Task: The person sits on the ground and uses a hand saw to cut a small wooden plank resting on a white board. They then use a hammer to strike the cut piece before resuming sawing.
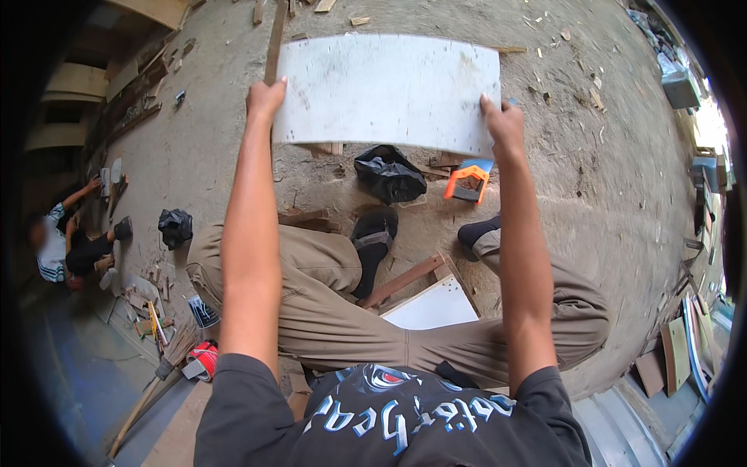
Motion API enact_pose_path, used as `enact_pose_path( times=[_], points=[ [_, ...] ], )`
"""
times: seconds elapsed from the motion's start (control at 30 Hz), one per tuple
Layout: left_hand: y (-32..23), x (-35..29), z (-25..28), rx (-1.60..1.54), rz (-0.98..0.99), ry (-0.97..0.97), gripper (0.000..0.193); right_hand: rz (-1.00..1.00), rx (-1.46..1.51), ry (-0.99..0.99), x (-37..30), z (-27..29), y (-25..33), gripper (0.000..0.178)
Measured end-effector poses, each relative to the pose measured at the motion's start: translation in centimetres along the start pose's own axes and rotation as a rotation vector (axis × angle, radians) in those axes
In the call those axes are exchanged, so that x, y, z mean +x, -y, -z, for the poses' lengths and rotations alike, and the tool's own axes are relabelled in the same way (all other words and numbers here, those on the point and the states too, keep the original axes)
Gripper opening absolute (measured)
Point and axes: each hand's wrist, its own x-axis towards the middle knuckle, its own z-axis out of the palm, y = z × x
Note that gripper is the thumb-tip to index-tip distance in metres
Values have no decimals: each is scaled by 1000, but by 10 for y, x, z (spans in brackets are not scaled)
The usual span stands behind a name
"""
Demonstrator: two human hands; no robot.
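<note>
A white rectangular board (385, 93), specked with dark marks, is held out in front of me by its two short ends. My left hand (267, 100) grips its left edge with the thumb on top. At the right edge my right hand (503, 124) does the same, its fingers hidden under the board. Just below the board's right part lies a handsaw (468, 183) with an orange handle, its blue blade partly covered. A black plastic bag (389, 173) rests on the ground beneath the board's near edge. Wood pieces (323, 148) show under the board.
Between my legs stands a wooden frame (405, 280) with a white panel (436, 303). A broom (167, 362), a red roll-like object (202, 359) and a second black bag (175, 227) lie left. Another person (70, 241) sits far left. Boards (675, 354) lean at the right.
</note>
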Motion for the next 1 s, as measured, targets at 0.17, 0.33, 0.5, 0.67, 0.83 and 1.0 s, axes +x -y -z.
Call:
enact_pose_path(
  times=[0.17,0.33,0.5,0.67,0.83,1.0],
  points=[
    [-12,38,16,51,-4,-114,67,-21,-125,68,41,-47,26,36],
    [39,53,-23,173,33,-135,59,109,-249,42,68,-80,-47,43],
    [44,39,-27,192,-3,-116,58,46,-220,168,79,-88,-55,46],
    [22,23,-32,226,50,-131,60,643,-582,-412,47,-95,-54,37],
    [29,24,-29,269,54,-154,60,817,-192,125,-68,-94,-77,38],
    [22,21,-28,247,58,-151,59,565,-611,80,-127,-125,-145,45]
  ],
)
